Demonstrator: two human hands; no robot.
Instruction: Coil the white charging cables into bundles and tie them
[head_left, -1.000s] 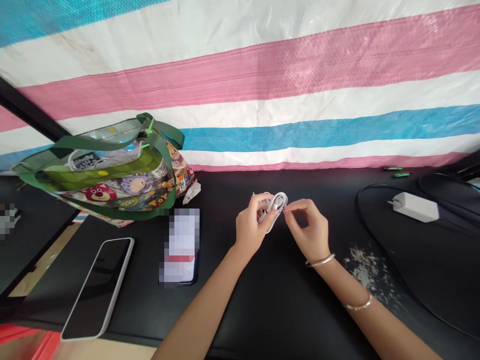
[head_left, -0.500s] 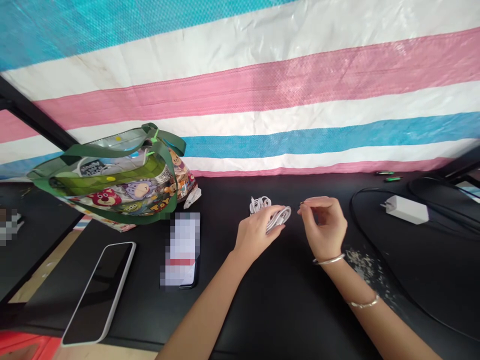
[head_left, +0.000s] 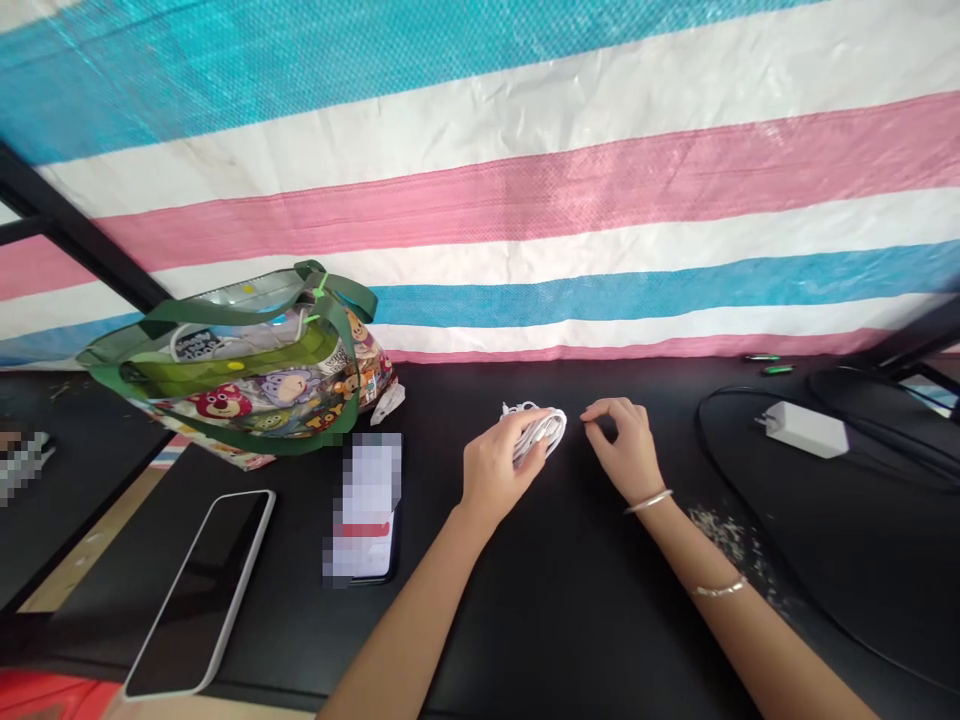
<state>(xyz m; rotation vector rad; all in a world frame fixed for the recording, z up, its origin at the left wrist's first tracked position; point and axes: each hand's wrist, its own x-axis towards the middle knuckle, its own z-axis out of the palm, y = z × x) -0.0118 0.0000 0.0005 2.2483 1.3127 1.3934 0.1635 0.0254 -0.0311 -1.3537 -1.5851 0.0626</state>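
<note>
A looped white cable (head_left: pixel 541 432) is in my left hand (head_left: pixel 496 468), with the thumb and fingers closed around its near side. The loops stick out to the right of the fingertips. Just behind that hand, part of another white cable bundle (head_left: pixel 514 408) shows; the hand hides the rest. My right hand (head_left: pixel 628 452), with two silver bracelets on its wrist, is a short way to the right of the loops. Its thumb and forefinger pinch together; whatever is between them is too small to make out. The two hands do not touch.
On the black table, a character-print bag (head_left: pixel 289 395) stands at the left, near a lit phone (head_left: pixel 379 500) and a white-edged phone (head_left: pixel 202 590). To the right lie a white charger (head_left: pixel 806 428), black cables (head_left: pixel 701 420), small green items (head_left: pixel 778 370) and scattered pale bits (head_left: pixel 724 535). A striped sheet (head_left: pixel 525 200) hangs behind.
The right hand has moved slightly left and down, its pinch kept. The left hand has shifted a little left with the cable, now covering more of the bundle behind. The view has tilted slightly.
</note>
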